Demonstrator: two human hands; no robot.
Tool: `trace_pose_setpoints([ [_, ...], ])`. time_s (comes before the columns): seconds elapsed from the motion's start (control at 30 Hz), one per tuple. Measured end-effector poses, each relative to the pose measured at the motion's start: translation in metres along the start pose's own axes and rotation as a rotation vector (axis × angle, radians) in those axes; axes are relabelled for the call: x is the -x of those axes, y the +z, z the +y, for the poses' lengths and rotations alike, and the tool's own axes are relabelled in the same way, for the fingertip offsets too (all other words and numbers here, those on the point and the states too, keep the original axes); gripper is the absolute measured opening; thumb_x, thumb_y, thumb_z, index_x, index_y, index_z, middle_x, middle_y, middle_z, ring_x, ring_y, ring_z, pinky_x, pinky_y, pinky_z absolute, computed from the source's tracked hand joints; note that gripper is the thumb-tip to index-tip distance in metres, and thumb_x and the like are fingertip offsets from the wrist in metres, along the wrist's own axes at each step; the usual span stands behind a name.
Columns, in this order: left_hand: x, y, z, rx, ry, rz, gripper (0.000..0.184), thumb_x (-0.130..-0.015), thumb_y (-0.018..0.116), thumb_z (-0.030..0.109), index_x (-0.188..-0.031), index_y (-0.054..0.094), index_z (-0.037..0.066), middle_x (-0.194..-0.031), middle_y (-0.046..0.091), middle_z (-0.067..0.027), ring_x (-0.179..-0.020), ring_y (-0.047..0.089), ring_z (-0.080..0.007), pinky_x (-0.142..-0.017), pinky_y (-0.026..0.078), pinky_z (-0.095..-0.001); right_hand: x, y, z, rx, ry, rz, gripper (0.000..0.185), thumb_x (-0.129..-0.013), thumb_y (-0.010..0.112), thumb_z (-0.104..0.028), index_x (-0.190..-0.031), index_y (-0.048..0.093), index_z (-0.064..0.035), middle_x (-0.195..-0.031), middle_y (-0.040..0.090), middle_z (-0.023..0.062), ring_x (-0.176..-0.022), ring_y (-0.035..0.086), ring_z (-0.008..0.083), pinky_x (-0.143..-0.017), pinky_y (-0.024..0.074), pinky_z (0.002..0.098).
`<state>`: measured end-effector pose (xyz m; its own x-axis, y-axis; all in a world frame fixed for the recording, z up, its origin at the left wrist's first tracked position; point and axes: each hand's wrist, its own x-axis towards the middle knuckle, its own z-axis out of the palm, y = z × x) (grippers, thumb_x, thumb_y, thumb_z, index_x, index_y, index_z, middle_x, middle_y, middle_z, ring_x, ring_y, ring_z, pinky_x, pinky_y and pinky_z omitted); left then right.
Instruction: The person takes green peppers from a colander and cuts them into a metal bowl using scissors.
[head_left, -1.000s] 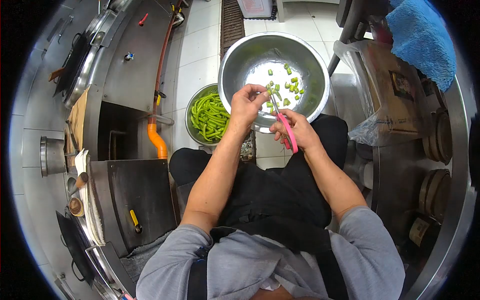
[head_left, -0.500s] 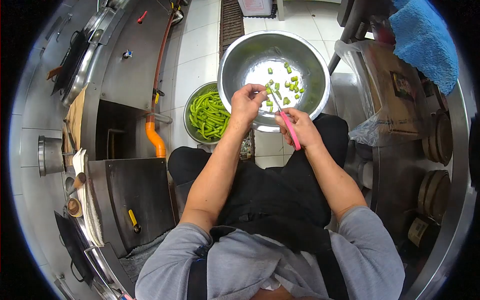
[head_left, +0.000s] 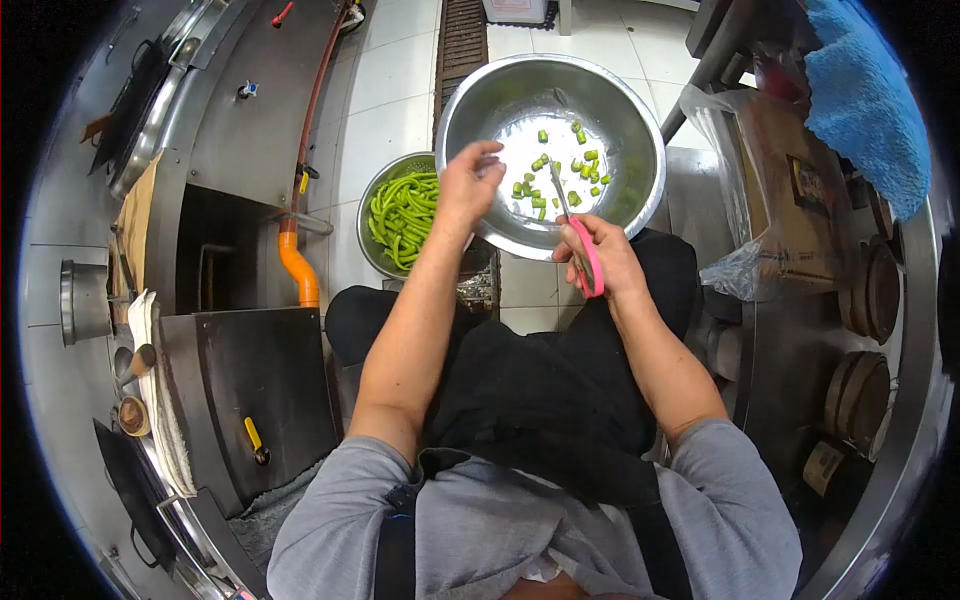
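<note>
My right hand (head_left: 601, 254) grips pink-handled scissors (head_left: 588, 258), their blades pointing into a large steel bowl (head_left: 648, 175). Cut pieces of green pepper (head_left: 575, 197) lie scattered on the bowl's bottom. Over the bowl's left rim is my left hand (head_left: 471, 183), fingers apart, with nothing visible in it. Just left of that hand, a smaller steel colander (head_left: 369, 243) holds a heap of long whole green peppers (head_left: 405, 215); the left forearm covers part of its right side.
Steel cabinets with an orange pipe (head_left: 297, 268) stand on the left. To the right are a plastic-covered cardboard box (head_left: 800, 190) and a blue towel (head_left: 868, 105). A floor drain grate (head_left: 462, 45) runs behind the bowl.
My left hand has moved left, away from the scissors, and let go of the green pepper piece. More cut pieces lie in the bowl. The scissors stay in my right hand.
</note>
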<state>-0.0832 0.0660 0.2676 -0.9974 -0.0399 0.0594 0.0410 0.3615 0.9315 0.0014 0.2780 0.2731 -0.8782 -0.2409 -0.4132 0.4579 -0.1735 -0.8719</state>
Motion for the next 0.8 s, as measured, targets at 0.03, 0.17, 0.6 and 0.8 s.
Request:
trace_pose_setpoints([
  [0.03,0.001,-0.01,0.01,-0.037,-0.001,0.061,0.027,-0.083,0.065,0.005,-0.109,0.064,0.005,-0.094,0.066,-0.006,-0.084,0.06,-0.0131,-0.076,0.049,-0.0263,-0.001,-0.002,0.002,-0.05,0.002,-0.015,0.041,-0.087,0.068,-0.024,-0.116,0.056,0.0032,-0.076,0.065,0.0105,-0.045,0.056,0.0126,-0.036,0.041,0.0244],
  [0.17,-0.02,-0.069,-0.023,0.115,0.009,0.252,0.021,-0.084,0.062,0.003,-0.104,0.063,-0.002,-0.094,0.066,-0.0069,-0.083,0.061,-0.0128,-0.072,0.049,-0.025,-0.004,-0.004,0.005,-0.141,-0.028,-0.03,0.044,-0.089,0.064,-0.021,-0.124,0.049,0.0027,-0.084,0.066,0.012,-0.056,0.061,0.015,-0.045,0.0461,0.0242],
  [0.6,-0.019,-0.131,-0.337,-0.479,-0.937,-0.073,0.02,-0.08,0.062,0.011,-0.098,0.067,0.006,-0.078,0.067,-0.0116,-0.054,0.062,-0.0224,-0.05,0.051,-0.0343,-0.018,0.011,-0.004,-0.248,-0.167,0.007,0.078,-0.074,0.075,-0.05,-0.123,0.049,0.0054,-0.077,0.064,0.012,-0.047,0.055,0.0149,-0.039,0.042,0.0233],
  [0.8,0.003,-0.068,-0.357,-0.673,-0.795,-0.237,0.054,-0.073,0.06,0.019,-0.127,0.057,0.016,-0.102,0.067,-0.0174,-0.084,0.067,-0.0301,-0.078,0.054,-0.0383,-0.03,0.004,-0.006,-0.215,-0.17,0.046,0.093,-0.066,0.077,-0.055,-0.126,0.045,0.0087,-0.076,0.063,0.013,-0.052,0.057,0.015,-0.04,0.0432,0.0231],
])
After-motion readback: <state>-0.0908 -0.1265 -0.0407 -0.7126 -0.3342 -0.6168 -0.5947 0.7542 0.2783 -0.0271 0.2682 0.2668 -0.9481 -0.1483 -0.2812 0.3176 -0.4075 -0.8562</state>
